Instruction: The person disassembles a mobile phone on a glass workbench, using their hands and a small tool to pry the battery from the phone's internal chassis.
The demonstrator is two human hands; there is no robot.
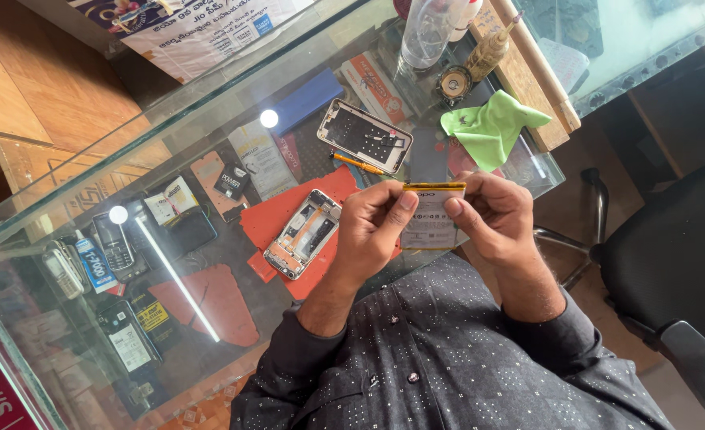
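Glass counter (209, 119) carries an opened phone body (303, 233) on a red mat (277, 215), left of the hands. Left hand (372, 223) and right hand (492, 216) pinch a flat phone battery (430, 227) at its top corners, held above the counter. Risk: bending or dropping could puncture it.

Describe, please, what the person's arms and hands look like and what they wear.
Both hands, the left hand and the right hand, are bare, with no gloves, rings or watch in view. Each forearm shows below a pushed-up sleeve of a dark grey shirt dotted with small white specks; the shirt has buttons.
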